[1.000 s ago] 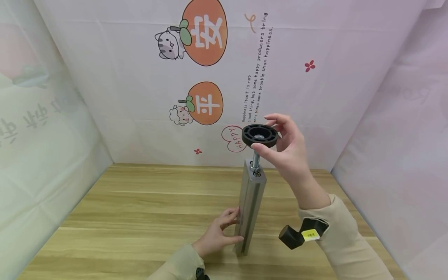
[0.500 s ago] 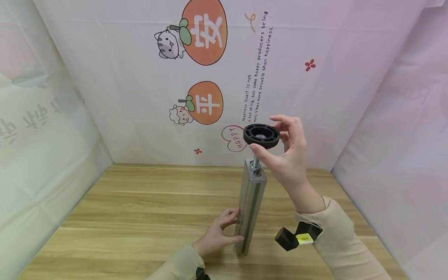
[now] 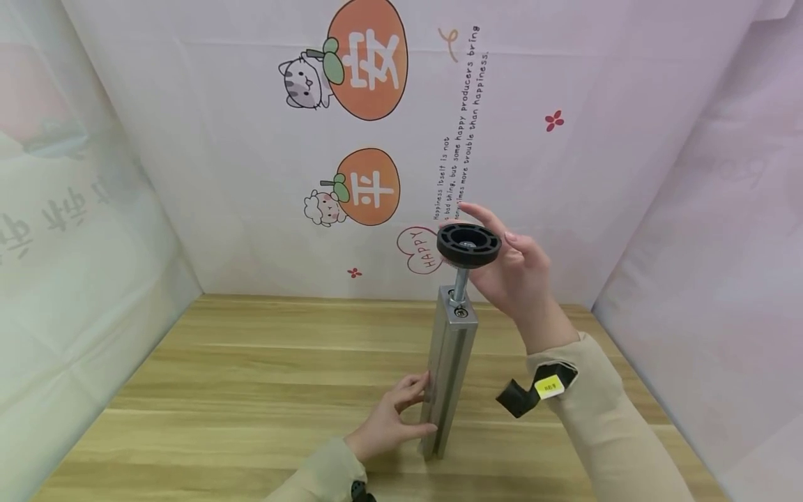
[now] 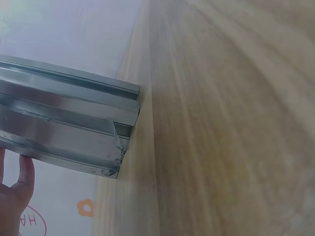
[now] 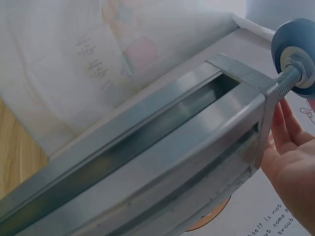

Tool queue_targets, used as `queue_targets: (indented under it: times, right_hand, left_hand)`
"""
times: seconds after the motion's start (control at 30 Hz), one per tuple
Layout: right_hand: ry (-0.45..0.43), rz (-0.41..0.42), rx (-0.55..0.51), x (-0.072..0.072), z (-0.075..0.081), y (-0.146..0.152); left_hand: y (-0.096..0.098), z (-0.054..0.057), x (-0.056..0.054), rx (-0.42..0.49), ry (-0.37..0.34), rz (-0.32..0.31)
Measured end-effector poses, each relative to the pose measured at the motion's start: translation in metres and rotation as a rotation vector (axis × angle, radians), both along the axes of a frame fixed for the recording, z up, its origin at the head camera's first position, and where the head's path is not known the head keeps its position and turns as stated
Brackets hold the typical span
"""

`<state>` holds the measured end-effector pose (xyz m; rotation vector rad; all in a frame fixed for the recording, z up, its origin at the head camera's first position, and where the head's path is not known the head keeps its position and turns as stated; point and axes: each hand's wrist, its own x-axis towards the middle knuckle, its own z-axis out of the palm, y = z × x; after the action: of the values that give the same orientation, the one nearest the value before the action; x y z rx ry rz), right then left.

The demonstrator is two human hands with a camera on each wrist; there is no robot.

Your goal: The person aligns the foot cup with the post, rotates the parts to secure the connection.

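An upright aluminium profile stands on the wooden tabletop, and its lower end shows in the left wrist view. My left hand grips the profile low down, thumb and fingers on its sides. From the profile's top end cap a threaded rod rises to a round black levelling foot. Right beside the foot is my right hand, its index finger stretched out behind the rim. Part of this hand is hidden by the foot and rod; contact cannot be told. In the right wrist view, the foot's nut shows.
The wooden tabletop meets a white printed backdrop behind. Pale cloth walls enclose the left and right sides. A black wrist camera juts from the right sleeve.
My right thumb has left the foot's front edge, and the right hand has turned, index finger now reaching behind the foot. The left hand and profile stay where they were.
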<state>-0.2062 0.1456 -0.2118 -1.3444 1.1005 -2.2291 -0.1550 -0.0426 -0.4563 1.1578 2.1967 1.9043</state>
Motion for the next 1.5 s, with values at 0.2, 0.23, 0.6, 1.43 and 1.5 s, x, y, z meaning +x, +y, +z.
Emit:
queue_targets:
  times: [0.2, 0.23, 0.6, 1.43, 1.5]
  right_hand:
    - [-0.015, 0.248, -0.068, -0.006, 0.002, -0.002]
    - [-0.014, 0.267, -0.075, -0.007, 0.002, -0.003]
    - [0.027, 0.327, -0.106, -0.007, 0.003, -0.007]
    - [0.138, -0.42, -0.065, 0.014, 0.0, -0.008]
    - [0.142, -0.492, -0.05, 0.018, 0.001, -0.01]
  left_hand:
    - [0.0, -0.001, 0.0, 0.004, 0.014, 0.004]
    - [0.0, -0.001, -0.001, 0.004, 0.014, 0.005]
    - [0.0, -0.004, -0.001, 0.024, 0.001, -0.008]
    - [0.001, -0.005, -0.001, 0.042, 0.04, -0.015]
    - [0.001, -0.005, -0.001, 0.044, 0.039, -0.016]
